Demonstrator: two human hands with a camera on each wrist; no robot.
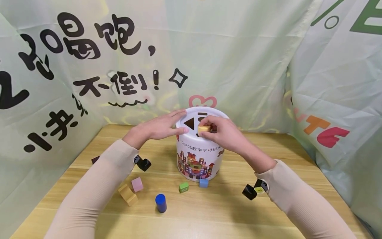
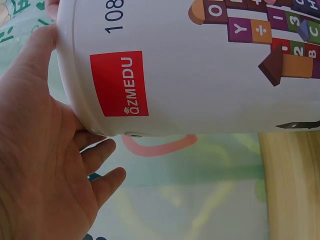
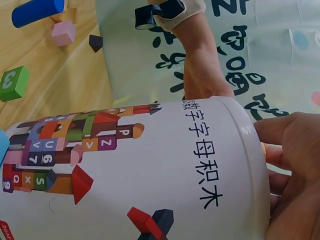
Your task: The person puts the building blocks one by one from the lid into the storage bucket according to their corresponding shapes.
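A white block bucket (image 1: 199, 142) with a lid stands on the table, printed with coloured blocks and black lettering. Cut into its lid are a triangular hole (image 1: 189, 123) and other openings, partly hidden by the right hand. My right hand (image 1: 226, 132) pinches an orange-yellow block (image 1: 204, 128) between thumb and fingers, right over the lid's middle. On the left edge of the lid rests my left hand (image 1: 162, 126). Its fingers (image 2: 107, 185) are extended along the rim in the left wrist view.
A green block (image 1: 183, 188) and a light-blue block (image 1: 204, 183) lie before the bucket. Further left are a blue cylinder (image 1: 161, 203), a pink block (image 1: 137, 184), a yellow block (image 1: 127, 195) and a dark block (image 1: 95, 160). Printed cloth (image 1: 253, 66) hangs around the table.
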